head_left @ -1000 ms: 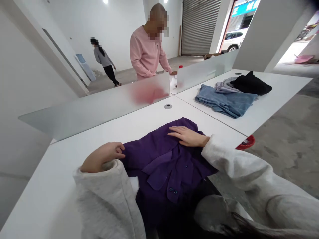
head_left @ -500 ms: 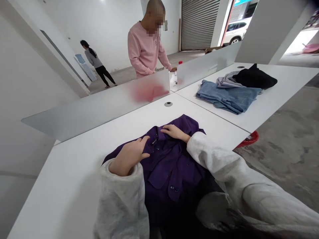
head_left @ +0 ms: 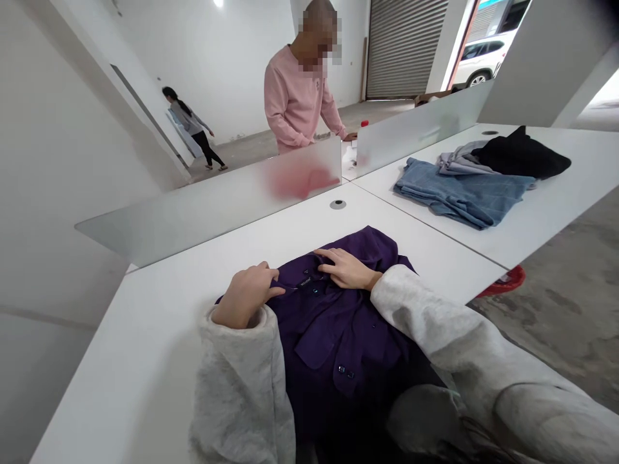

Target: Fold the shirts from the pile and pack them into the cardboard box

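A dark purple buttoned shirt [head_left: 316, 335] lies spread on the white table before me, its collar with a small label facing up. My left hand [head_left: 249, 293] is at the left side of the collar, thumb and fingers apart, fingertips at the cloth. On the collar's right side rests my right hand [head_left: 347, 269], fingers stretched out and thumb apart, touching the fabric. The shirt's lower part falls into dark shade near my body, where its edge is hard to make out.
Folded blue cloth [head_left: 464, 190] and a black garment [head_left: 525, 154] lie on the right-hand table. Frosted dividers [head_left: 217, 209] line the tables' far edge. A person in pink [head_left: 300, 96] stands behind them; another person [head_left: 196, 129] walks farther back. A red basket [head_left: 507, 281] sits below the right edge.
My view has turned left, so the scene sits farther right. My left hand has moved leftward off the label area, and the collar lies more spread open. The far person has stepped along.
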